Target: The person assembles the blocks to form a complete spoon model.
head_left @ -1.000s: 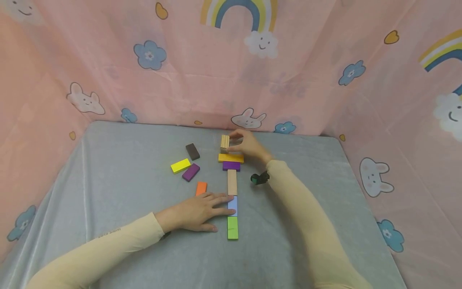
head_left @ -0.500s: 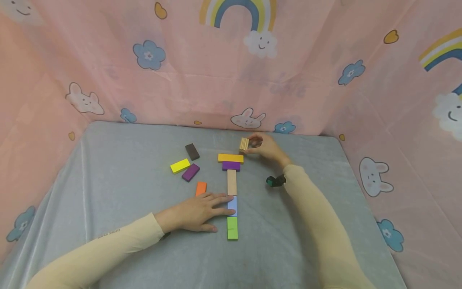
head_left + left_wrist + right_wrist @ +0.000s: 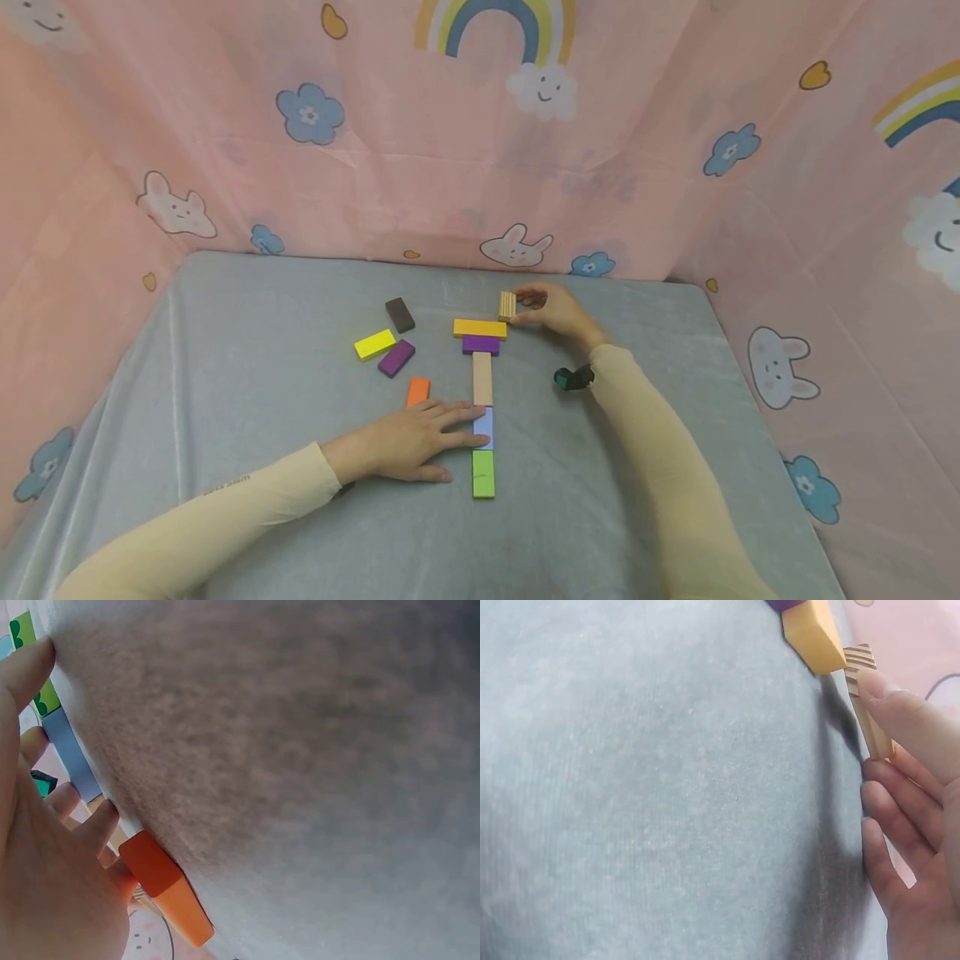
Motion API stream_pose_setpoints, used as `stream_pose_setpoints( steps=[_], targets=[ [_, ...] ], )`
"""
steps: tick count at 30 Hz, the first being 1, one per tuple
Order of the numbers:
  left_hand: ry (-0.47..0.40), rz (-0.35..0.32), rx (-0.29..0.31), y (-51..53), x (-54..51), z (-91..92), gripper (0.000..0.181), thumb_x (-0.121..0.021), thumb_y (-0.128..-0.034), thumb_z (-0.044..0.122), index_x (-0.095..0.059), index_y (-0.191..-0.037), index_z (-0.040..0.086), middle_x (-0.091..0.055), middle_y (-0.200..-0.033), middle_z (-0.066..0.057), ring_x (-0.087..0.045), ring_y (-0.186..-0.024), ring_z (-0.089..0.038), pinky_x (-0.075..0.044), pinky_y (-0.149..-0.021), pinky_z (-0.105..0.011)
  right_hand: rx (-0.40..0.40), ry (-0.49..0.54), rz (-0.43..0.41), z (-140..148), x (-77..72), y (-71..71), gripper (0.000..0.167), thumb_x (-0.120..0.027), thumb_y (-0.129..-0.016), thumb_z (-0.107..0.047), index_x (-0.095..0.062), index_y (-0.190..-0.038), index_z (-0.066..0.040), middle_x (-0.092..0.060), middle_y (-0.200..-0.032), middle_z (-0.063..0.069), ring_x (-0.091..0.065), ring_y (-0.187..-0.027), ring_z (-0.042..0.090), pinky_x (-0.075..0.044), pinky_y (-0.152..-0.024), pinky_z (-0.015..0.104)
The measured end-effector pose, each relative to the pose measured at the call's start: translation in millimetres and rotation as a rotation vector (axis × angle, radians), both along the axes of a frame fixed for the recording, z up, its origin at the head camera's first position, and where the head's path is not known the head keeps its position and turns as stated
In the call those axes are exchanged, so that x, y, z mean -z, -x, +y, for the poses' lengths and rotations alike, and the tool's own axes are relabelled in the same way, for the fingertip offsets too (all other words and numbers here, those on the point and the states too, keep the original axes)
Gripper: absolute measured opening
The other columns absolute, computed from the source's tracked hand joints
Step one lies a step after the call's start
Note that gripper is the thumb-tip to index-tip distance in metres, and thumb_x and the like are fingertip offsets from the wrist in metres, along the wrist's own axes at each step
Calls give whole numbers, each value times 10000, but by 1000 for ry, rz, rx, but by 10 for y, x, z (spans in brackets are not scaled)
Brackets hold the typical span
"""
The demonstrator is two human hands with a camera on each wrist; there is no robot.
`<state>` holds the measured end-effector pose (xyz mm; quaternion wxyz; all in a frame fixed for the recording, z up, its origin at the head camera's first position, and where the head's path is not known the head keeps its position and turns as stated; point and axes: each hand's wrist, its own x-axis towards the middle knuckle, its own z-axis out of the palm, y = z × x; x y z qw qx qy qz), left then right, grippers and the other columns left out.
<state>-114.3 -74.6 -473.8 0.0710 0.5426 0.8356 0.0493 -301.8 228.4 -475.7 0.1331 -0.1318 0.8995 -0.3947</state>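
Note:
My right hand [image 3: 558, 315] pinches a ridged natural-wood block [image 3: 507, 307] between thumb and fingers, at the right end of an amber block [image 3: 480, 329]. In the right wrist view the ridged block [image 3: 861, 671] stands close against the amber block's corner. Below the amber block run a purple block [image 3: 480, 345], a beige block [image 3: 482, 379], a light blue block [image 3: 487, 427] and a green block [image 3: 483, 475] in a line. With fingers spread, my left hand [image 3: 405, 442] rests two fingertips on the light blue block. An orange block [image 3: 418, 390] is partly hidden behind that hand.
Left of the line lie a dark brown block [image 3: 401, 315], a yellow block [image 3: 375, 345] and a second purple block [image 3: 397, 358]. All rest on a grey cloth-covered table [image 3: 285, 367]. A pink patterned curtain [image 3: 420, 183] hangs around its back and sides.
My right hand has carried the ridged block from the amber block's left half to its right end, then slightly down toward the cloth. The left hand stays put.

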Motion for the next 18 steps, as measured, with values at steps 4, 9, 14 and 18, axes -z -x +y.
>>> stream_pose_setpoints(
  steps=[4, 9, 14, 18],
  targets=[
    [-5, -5, 2, 6, 10, 3, 672, -573, -951, 524, -329, -1543, 322, -218, -1663, -31, -302, -1508, -245, -319, -1210, -449, 3, -4, 2, 7, 14, 15, 629, -846, -775, -323, -611, -1328, -135, -627, -1335, 75, -584, -1196, 249, -445, -1114, 432],
    [-8, -18, -1, 10, 20, 6, 671, -573, -952, 522, -330, -1544, 320, -215, -1664, -30, -297, -1510, -247, -317, -1212, -453, -5, -16, 19, 10, 28, 23, 631, -848, -774, -322, -616, -1330, -134, -632, -1342, 79, -589, -1197, 246, -451, -1108, 429],
    [-12, -12, 5, 7, 17, 5, 671, -570, -952, 527, -334, -1543, 314, -224, -1661, -37, -309, -1504, -250, -328, -1206, -452, -12, -25, 26, 2, 31, 9, 607, -843, -783, -294, -621, -1324, -128, -630, -1351, 80, -588, -1205, 254, -453, -1107, 431],
    [-20, -9, 5, -1, 8, 0, 674, -577, -948, 526, -340, -1541, 311, -234, -1658, -39, -321, -1499, -252, -340, -1198, -453, -12, -34, 28, -6, 35, 5, 623, -838, -788, -305, -609, -1339, -127, -619, -1371, 79, -576, -1223, 258, -444, -1117, 435]
  ],
)
